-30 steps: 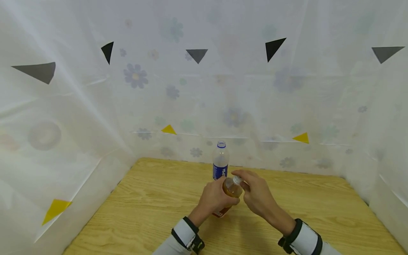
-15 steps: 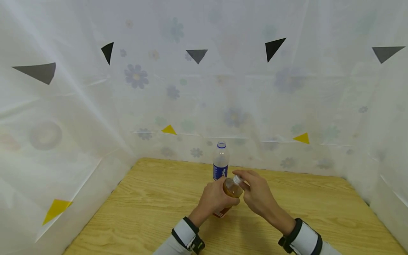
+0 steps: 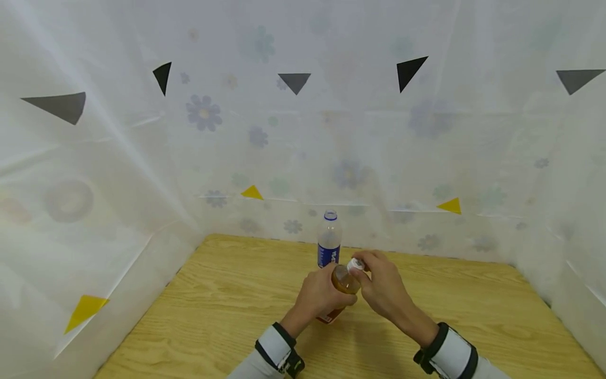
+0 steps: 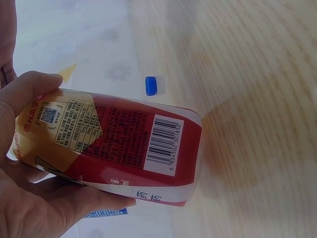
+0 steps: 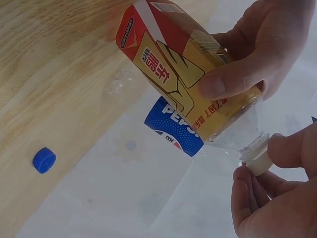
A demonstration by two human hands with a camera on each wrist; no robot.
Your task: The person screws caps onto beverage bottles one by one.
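While the left hand [image 3: 316, 292] grips the red-and-gold bottle [image 3: 344, 282] at the lower centre of the head view, the right hand [image 3: 387, 288] pinches its white cap [image 3: 354, 265], and a blue-labelled bottle [image 3: 329, 251] stands behind

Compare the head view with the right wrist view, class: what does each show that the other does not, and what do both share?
Only the head view: the yellow triangles, the black wrist straps and the blue-ringed mouth of the Pepsi bottle.

Only the right wrist view: the blue cap lying on the table, and the held bottle's large front lettering.

Both: the left hand gripping the amber bottle, the right hand pinching its white cap, plus the Pepsi bottle's blue label.
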